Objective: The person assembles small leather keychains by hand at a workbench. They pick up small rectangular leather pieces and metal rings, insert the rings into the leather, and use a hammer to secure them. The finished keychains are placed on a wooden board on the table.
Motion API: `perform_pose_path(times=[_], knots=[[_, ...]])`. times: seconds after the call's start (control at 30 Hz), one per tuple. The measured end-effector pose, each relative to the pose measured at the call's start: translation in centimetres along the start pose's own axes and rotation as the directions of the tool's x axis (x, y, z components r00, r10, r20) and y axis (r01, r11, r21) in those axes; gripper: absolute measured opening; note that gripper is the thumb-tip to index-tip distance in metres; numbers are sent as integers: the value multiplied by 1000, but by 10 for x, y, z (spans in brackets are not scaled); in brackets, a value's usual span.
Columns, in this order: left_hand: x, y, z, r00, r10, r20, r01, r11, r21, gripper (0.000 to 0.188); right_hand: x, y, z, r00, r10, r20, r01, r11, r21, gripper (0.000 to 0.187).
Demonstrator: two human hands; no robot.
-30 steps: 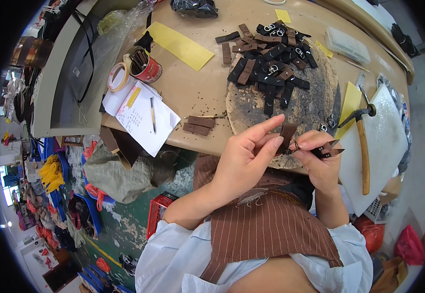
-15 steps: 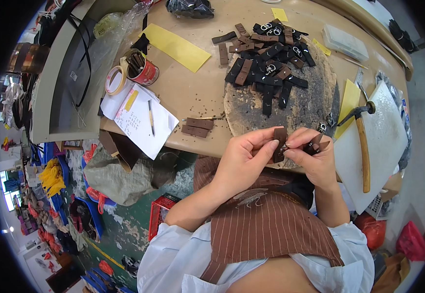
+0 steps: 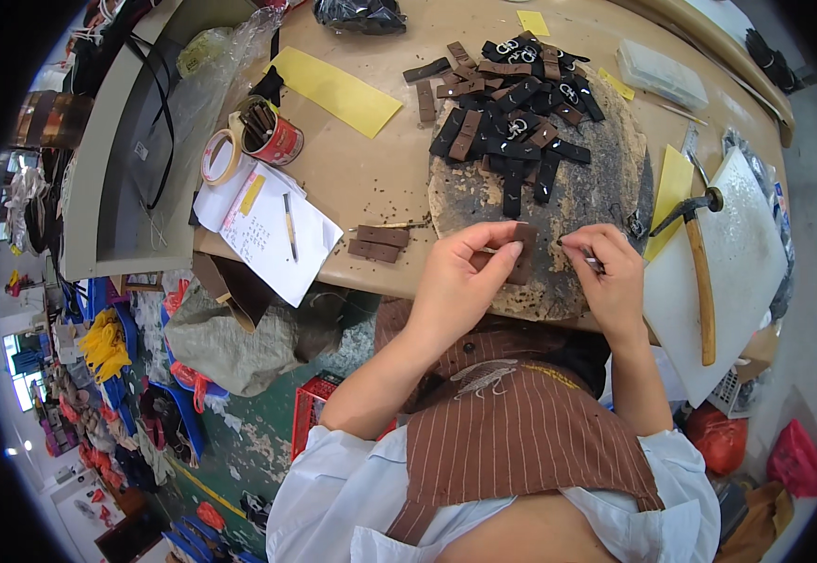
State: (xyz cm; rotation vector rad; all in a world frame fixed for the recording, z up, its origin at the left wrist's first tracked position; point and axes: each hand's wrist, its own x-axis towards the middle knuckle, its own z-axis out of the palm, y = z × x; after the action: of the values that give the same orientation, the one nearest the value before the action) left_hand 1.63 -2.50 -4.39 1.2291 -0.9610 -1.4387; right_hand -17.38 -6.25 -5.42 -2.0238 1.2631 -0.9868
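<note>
My left hand (image 3: pixel 465 281) pinches a short brown leather strip (image 3: pixel 523 265) upright between thumb and fingers, just over the front of a round, worn wooden block (image 3: pixel 605 178). To its right, apart from the strip, my right hand (image 3: pixel 618 286) is closed; a tiny dark thing shows at the thumb and fingertip, too small to name. Something greyish shows among its curled fingers, mostly hidden. On the far part of the block lies a heap of black and brown leather straps (image 3: pixel 514 148), some with silver metal clasps (image 3: pixel 518 128).
Right of the block, a hammer (image 3: pixel 700 291) rests on a white board (image 3: pixel 741 253). Left are several brown strips (image 3: pixel 376 251), a notepad (image 3: pixel 268 249) with a pen, a tape roll (image 3: pixel 220 158) and a red can (image 3: pixel 282 145). Yellow sheets (image 3: pixel 338 91) lie farther back.
My hands have drawn apart; the right fingertips have left the leather strip. The left hand has shifted slightly left and away from me with the strip, and the dark pieces seen in my right hand no longer show.
</note>
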Motion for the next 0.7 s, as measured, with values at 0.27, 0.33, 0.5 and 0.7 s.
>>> perform_pose_path(times=[0.27,0.33,0.5,0.7], knots=[[-3,-17,20,994,90,65,-102,970,219,26,-2,-13,-3,921,293,258,-376,845,381,15],[-4,-12,8,959,271,89,-276,803,528,25,-4,-8,-7,918,321,232,-385,860,334,12],[-7,10,-61,877,468,111,-275,298,914,20,-18,22,-77,906,417,77,-422,905,55,13],[30,39,-132,940,84,331,-340,137,930,15,-54,67,-143,868,496,30,-481,853,-202,17]])
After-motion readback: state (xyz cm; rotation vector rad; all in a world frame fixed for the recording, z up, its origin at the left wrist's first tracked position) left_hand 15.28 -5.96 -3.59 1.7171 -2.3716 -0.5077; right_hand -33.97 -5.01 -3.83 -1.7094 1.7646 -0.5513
